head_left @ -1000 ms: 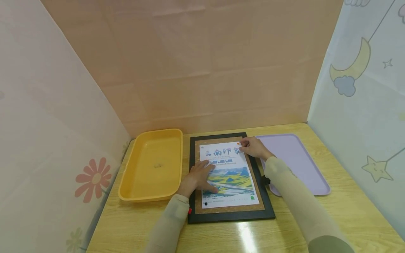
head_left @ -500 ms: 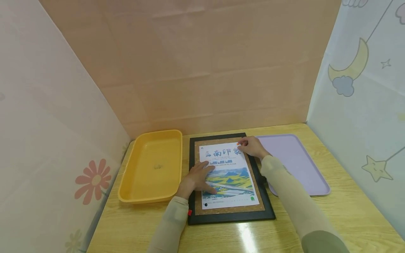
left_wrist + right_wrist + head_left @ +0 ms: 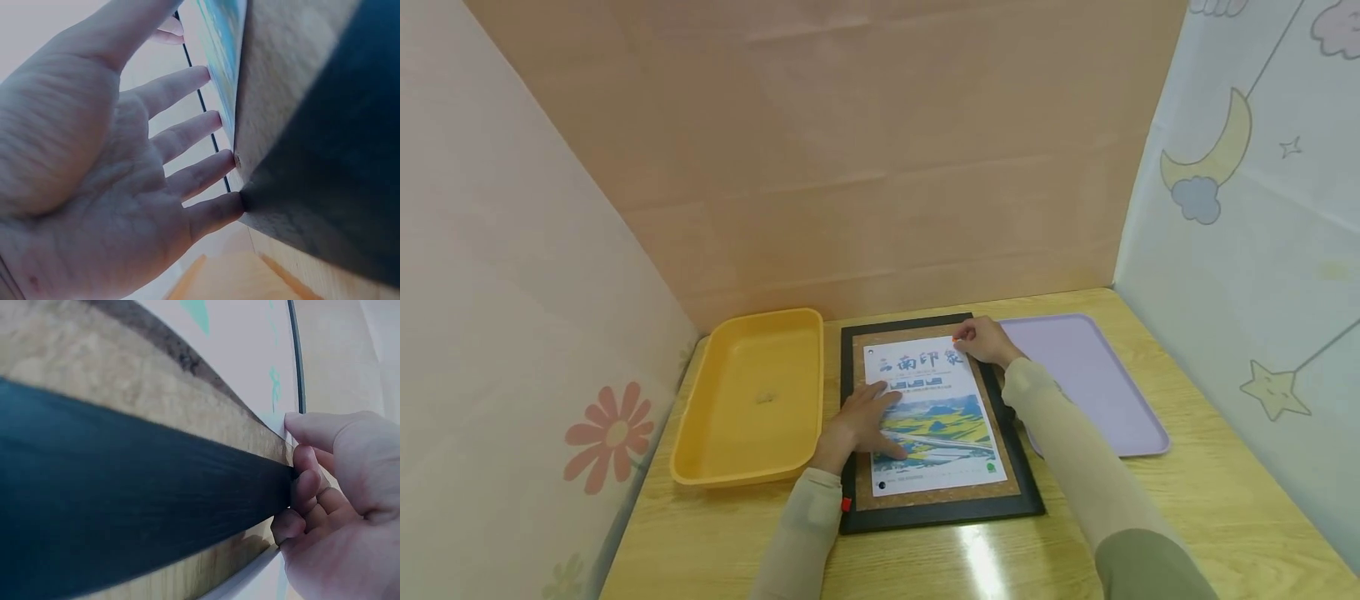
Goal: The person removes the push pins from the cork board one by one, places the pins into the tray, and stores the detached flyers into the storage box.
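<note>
A white poster (image 3: 936,429) with large blue characters and a landscape picture lies on a black-framed corkboard (image 3: 943,518). My left hand (image 3: 857,421) rests on the poster's left part with fingers spread; the left wrist view shows those fingers (image 3: 187,137) straight. At the top right corner, my right hand (image 3: 987,340) pinches a small orange pin-like piece (image 3: 956,339), partly hidden by the fingertips. In the right wrist view the thumb touches the paper and the other fingers (image 3: 306,487) are curled beside the frame. A small black pin-like dot (image 3: 882,485) marks the lower left corner.
A yellow tray (image 3: 748,400) stands left of the board and a flat lilac tray (image 3: 1086,375) lies to its right. Everything is on a wooden table (image 3: 925,567). A small red piece (image 3: 847,504) shows at the board's lower left edge. Patterned walls enclose the sides.
The head view has shifted slightly, so the scene sits a little further left. Both hands stay at the same places on the poster, with the right fingers still at the orange piece.
</note>
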Demonstrator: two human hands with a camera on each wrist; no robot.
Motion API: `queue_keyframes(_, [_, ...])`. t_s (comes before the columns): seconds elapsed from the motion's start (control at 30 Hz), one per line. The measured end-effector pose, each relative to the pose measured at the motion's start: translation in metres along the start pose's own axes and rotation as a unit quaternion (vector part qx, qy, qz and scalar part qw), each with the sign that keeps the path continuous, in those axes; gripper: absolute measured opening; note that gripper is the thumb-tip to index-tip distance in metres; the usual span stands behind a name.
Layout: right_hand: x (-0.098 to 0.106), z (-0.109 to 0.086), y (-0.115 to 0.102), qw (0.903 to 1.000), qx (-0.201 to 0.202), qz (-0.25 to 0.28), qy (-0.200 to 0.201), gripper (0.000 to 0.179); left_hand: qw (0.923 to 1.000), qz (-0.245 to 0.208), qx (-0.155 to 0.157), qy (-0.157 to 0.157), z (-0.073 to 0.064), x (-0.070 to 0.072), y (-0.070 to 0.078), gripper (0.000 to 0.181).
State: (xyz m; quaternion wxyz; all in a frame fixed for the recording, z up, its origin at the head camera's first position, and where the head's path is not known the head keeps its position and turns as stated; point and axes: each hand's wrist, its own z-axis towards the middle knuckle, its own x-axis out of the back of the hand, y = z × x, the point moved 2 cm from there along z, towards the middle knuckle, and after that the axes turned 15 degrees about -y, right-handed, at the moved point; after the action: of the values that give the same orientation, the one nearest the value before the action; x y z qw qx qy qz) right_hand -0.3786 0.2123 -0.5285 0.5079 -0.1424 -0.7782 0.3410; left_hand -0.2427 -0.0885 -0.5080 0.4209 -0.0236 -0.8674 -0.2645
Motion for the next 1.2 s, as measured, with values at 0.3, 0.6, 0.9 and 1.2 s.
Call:
queue_keyframes(0.3, [0.000, 0.003, -0.003, 1.0000, 0.001, 0.000, 0.007, 0.023, 0.9998, -0.018, -0.005, 0.002, 0.006, -0.005, -0.007, 0.107])
queue_keyframes(0.6, [0.000, 0.003, -0.007, 1.0000, -0.008, -0.003, -0.001, 0.023, 0.9996, -0.028, 0.001, 0.003, -0.004, -0.003, -0.001, 0.106])
queue_keyframes(0.9, [0.001, 0.001, -0.014, 0.9994, -0.033, 0.001, -0.004, 0.022, 0.9993, -0.035, -0.009, 0.012, -0.003, -0.004, -0.002, 0.107])
queue_keyframes(1.2, [0.000, 0.003, -0.015, 0.9992, -0.040, -0.004, -0.005, 0.021, 0.9993, -0.036, -0.010, 0.009, 0.002, -0.006, -0.008, 0.108])
